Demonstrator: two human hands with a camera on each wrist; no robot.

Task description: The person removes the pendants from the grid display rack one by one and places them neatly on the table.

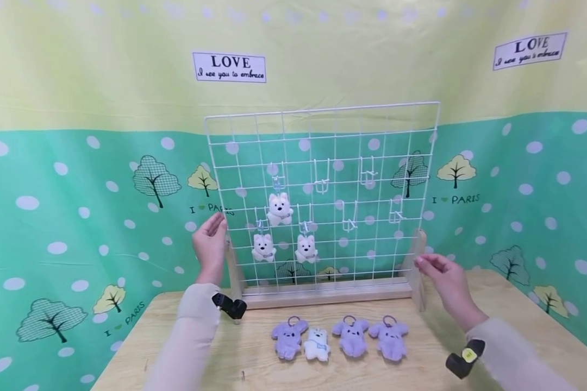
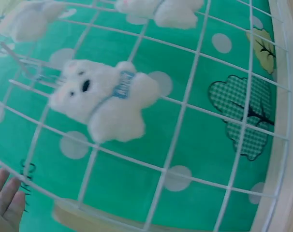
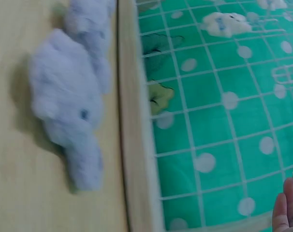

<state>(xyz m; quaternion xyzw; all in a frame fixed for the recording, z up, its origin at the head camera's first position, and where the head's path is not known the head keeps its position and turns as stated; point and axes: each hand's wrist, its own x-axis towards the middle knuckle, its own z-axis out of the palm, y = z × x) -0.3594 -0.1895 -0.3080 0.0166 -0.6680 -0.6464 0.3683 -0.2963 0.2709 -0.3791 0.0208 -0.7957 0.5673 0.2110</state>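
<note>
My left hand (image 1: 210,244) is beside the left edge of a white wire grid rack (image 1: 323,267), its fingers (image 2: 8,195) loosely extended; whether they touch the wire I cannot tell. Near the rack's right wooden foot (image 1: 418,288) is my right hand (image 1: 445,279), with relaxed fingers (image 3: 280,209) and nothing in them. Three white plush dog keychains hang from hooks at the rack's left: an upper one (image 1: 280,210), a lower left one (image 1: 262,248) and a lower right one (image 1: 306,249). More wire hooks (image 1: 368,172) stick out on the right side.
Before the rack on the wooden table (image 1: 254,364) lie a purple plush keychain (image 1: 287,341), a white plush dog (image 1: 317,346), and two more purple plushes, one in the middle (image 1: 353,339) and one rightmost (image 1: 390,341). A green and yellow curtain (image 1: 102,217) hangs behind.
</note>
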